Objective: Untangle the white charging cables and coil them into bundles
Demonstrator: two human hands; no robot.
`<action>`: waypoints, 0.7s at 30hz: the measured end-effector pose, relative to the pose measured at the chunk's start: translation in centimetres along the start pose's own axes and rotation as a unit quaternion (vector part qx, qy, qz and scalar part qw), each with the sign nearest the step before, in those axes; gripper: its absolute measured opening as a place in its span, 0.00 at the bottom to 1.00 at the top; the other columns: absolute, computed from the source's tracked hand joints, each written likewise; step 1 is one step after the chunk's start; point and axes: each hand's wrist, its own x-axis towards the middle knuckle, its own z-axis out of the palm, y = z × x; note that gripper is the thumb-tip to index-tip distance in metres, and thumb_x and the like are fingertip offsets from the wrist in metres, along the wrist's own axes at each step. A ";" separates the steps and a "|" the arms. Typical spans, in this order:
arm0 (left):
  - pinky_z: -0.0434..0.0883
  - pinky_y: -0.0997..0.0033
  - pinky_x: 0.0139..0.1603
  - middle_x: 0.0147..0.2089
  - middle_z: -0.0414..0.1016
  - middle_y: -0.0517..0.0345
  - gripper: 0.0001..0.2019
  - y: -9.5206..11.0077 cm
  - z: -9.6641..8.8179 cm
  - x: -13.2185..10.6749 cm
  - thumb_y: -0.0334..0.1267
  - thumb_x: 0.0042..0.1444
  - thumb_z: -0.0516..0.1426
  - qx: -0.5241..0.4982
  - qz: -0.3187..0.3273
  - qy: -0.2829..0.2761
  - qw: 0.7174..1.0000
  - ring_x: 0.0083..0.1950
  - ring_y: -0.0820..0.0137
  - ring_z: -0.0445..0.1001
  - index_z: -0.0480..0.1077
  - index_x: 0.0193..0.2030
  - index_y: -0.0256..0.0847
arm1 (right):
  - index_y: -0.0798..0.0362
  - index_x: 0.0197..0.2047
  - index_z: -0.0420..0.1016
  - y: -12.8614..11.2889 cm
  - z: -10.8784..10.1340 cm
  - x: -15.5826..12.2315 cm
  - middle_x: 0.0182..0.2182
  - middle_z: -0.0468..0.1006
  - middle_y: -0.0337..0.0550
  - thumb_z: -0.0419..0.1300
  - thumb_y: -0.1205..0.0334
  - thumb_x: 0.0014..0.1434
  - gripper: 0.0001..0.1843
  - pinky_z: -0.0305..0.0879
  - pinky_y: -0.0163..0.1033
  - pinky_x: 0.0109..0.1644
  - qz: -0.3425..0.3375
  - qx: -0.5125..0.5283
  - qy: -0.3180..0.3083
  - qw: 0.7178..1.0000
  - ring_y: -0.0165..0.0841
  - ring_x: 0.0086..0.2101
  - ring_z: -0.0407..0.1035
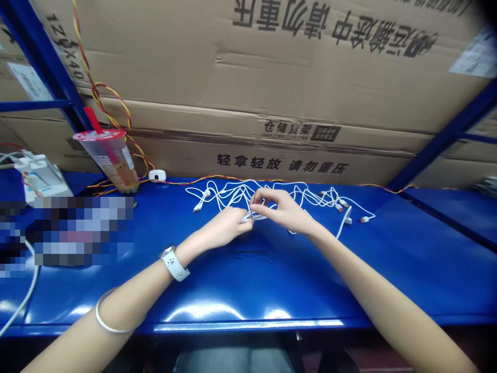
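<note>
Left hand (229, 228): pinching a white cable bundle (259, 216).
Right hand (286, 210): fingertips apparently pinching a thin black tie (252, 203) there.
Binding: apparently unfinished.
USB cables (237, 194): loose on blue shelf (303, 285) behind hands, unbound.

Left hand (227, 228), frame center, gripping white cable bundle (246, 217); right hand (281, 210) pinching thin black tie (252, 199) there. Behind, loose white cables (239, 193) across blue desk (291, 290). Left of center: small white case (157, 175), lidded cup (112, 160). Top: cardboard (233, 93).
</note>
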 end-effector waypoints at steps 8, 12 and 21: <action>0.52 0.71 0.28 0.23 0.62 0.61 0.11 0.7 0.0 -0.3 0.37 0.58 0.48 0.032 0.030 0.000 0.999 0.25 0.73 0.58 0.58 0.24 0.40 | 0.55 0.31 0.71 -0.1 -0.3 -0.1 0.31 0.75 0.40 0.57 0.61 0.59 0.07 0.60 0.36 0.40 -0.021 -0.029 0.005 0.999 0.31 0.33 0.67; 0.52 0.70 0.28 0.23 0.64 0.60 0.12 0.7 0.1 -0.3 0.38 0.59 0.48 0.061 0.047 0.013 0.997 0.24 0.73 0.58 0.61 0.25 0.39 | 0.54 0.30 0.70 0.2 -0.6 0.0 0.30 0.74 0.41 0.58 0.59 0.58 0.08 0.60 0.37 0.40 -0.016 -0.005 0.007 1.000 0.32 0.33 0.66; 0.53 0.72 0.27 0.21 0.61 0.62 0.12 0.7 -0.1 -0.2 0.38 0.59 0.49 0.092 0.086 0.005 0.992 0.22 0.75 0.56 0.64 0.26 0.38 | 0.55 0.31 0.67 0.4 -0.7 0.0 0.29 0.68 0.39 0.58 0.55 0.58 0.11 0.59 0.35 0.36 0.021 0.126 -0.041 0.991 0.29 0.31 0.61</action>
